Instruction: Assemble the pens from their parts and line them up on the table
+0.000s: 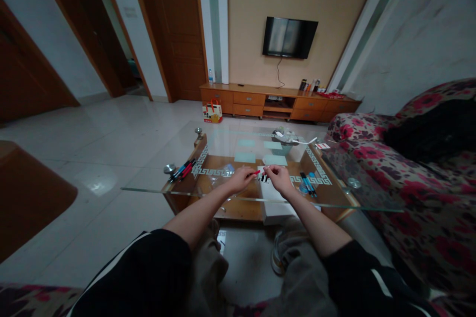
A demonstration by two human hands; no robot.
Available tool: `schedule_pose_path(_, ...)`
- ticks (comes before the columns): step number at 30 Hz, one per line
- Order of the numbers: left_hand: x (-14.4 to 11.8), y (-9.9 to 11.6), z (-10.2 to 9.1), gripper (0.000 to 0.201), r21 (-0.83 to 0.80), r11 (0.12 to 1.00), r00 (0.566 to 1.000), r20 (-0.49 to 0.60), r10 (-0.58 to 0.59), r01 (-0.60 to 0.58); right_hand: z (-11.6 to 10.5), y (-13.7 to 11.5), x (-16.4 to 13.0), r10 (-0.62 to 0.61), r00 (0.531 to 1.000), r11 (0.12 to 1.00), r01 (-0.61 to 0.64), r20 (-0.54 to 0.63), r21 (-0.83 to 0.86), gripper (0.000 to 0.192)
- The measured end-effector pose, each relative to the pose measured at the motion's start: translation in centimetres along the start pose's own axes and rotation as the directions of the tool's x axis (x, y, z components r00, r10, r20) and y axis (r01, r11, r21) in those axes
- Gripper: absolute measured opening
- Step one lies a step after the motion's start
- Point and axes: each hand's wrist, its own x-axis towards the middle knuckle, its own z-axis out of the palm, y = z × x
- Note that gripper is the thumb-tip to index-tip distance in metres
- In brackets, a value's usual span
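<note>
My left hand (242, 179), closed in a pinch, holds a short red pen part (257, 173) above the glass tabletop (148, 189). Close on its right, my right hand (278, 179) is also pinched, at a small pale piece too small to make out. Below and between the fingertips show small black pieces (264, 178), perhaps pen caps. A bundle of blue, black and red pens (183, 170) lies on the glass to the left. More blue and black pens (308, 184) lie to the right of my right hand.
A white box (273, 208) shows under the glass. At the table's far right are a basket (284, 148) and a red-and-white card (323, 146). Beyond stand a wooden TV cabinet (247, 104) and a gift bag (212, 113); a floral sofa (427, 198) is on the right.
</note>
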Motion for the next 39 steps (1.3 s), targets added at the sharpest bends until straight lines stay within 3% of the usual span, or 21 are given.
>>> schedule_pose_path(6,0.0,0.3,0.4,0.038,-0.046,0.997,0.995,0.091,-0.050,0.054,0.1,0.2,-0.1,-0.020,1.000,1.000,0.020,0.005,-0.022,0.044)
schedule_pose_path(11,0.2,0.3,0.8,0.034,-0.190,0.976,0.991,0.104,-0.087,0.105,0.4,-0.4,-0.1,-0.015,1.000,0.999,0.014,-0.013,-0.033,0.043)
schedule_pose_path(16,0.4,0.3,0.9,0.025,-0.383,0.916,0.992,0.079,-0.094,0.118,0.9,-0.1,0.0,-0.003,1.000,1.000,0.003,-0.015,-0.004,0.042)
schedule_pose_path(22,0.4,-0.1,1.5,0.034,-0.509,0.836,0.979,0.097,-0.181,0.205,1.0,0.3,0.1,0.022,1.000,1.000,-0.022,0.018,0.010,0.038)
schedule_pose_path(29,0.4,-0.2,1.6,0.056,-0.479,0.858,0.980,0.022,-0.199,0.185,0.9,0.2,-0.3,0.013,0.998,0.996,-0.007,0.066,-0.090,0.033)
schedule_pose_path(39,0.6,0.2,1.4,0.043,-0.488,0.856,0.985,0.057,-0.162,0.169,0.9,-0.9,-0.8,-0.037,0.991,0.964,0.069,0.129,-0.256,0.033)
